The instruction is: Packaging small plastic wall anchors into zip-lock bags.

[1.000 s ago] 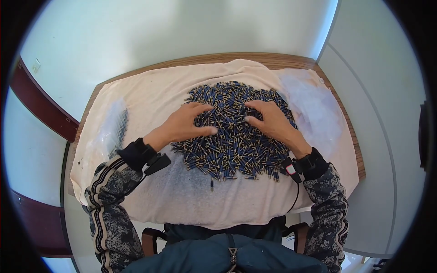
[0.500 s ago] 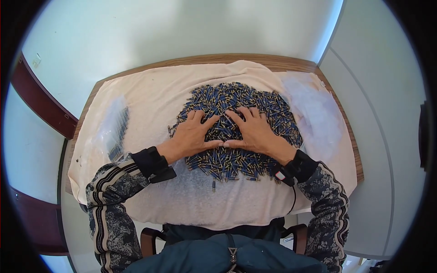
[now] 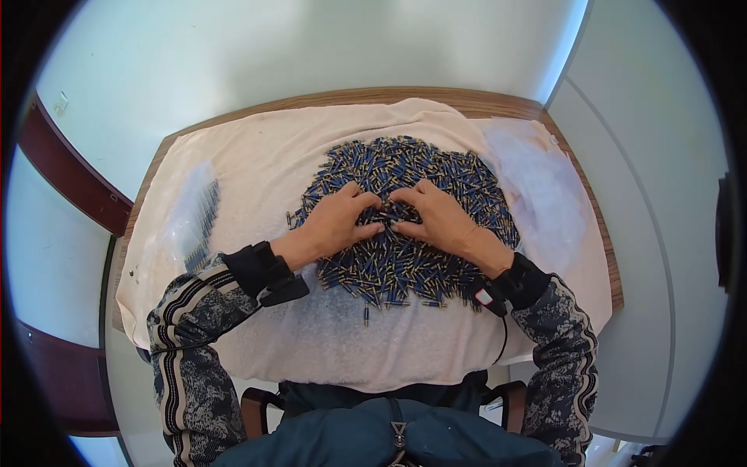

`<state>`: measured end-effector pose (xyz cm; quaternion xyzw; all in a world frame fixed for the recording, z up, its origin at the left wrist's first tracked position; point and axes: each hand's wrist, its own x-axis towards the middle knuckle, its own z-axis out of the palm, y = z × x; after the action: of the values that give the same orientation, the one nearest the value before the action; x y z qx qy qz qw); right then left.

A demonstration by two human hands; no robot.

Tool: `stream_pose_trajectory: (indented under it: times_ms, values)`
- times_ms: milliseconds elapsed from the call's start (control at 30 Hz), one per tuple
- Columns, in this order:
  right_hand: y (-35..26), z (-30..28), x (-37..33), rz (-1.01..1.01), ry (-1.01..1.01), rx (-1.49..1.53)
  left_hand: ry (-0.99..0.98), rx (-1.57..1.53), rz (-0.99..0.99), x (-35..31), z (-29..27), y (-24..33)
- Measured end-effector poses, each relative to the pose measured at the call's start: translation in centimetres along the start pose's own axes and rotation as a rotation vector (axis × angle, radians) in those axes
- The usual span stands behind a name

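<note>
A broad heap of small slim pieces (image 3: 405,167), dark blue with gold-coloured ends, lies on a pale peach cloth (image 3: 257,156). My left hand (image 3: 338,222) rests on the heap's middle, its fingers bent and the thumb apart from them. Facing it, my right hand (image 3: 440,218) is curved the same way, with a gap between thumb and fingers. The fingertips of both hands touch the pieces and nearly meet. A few pieces show in the narrow space between the hands. What lies under the palms is hidden.
At the left lies a clear plastic bag (image 3: 187,226) with a row of similar pieces along its side. Crumpled clear plastic bags (image 3: 537,191) lie right of the heap. A wooden table edge (image 3: 350,97) shows at the back, before a pale wall (image 3: 233,54).
The fingers of both hands have bent inward and drawn closer to their thumbs. The fingertips of the two hands have come nearer each other over the heap.
</note>
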<state>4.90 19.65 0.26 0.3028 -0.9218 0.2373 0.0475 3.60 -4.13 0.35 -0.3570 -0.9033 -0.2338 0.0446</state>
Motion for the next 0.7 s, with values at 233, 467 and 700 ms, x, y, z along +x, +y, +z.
stream_pose_trajectory:
  times_ms: [233, 467, 700]
  values:
    - [0.5, -2.7, 0.5, 0.183, 0.113, 0.352, 0.066, -0.174, -0.023, 3.6, 0.1, 0.5]
    - [2.0, -4.4, 0.7, 0.326, 0.148, 0.636, 0.063, -0.523, -0.041, 6.5, 0.7, 1.1]
    - [4.1, -3.3, -0.7, 0.100, 0.067, 0.082, -0.036, -0.054, 0.155, 5.1, 1.8, -0.5]
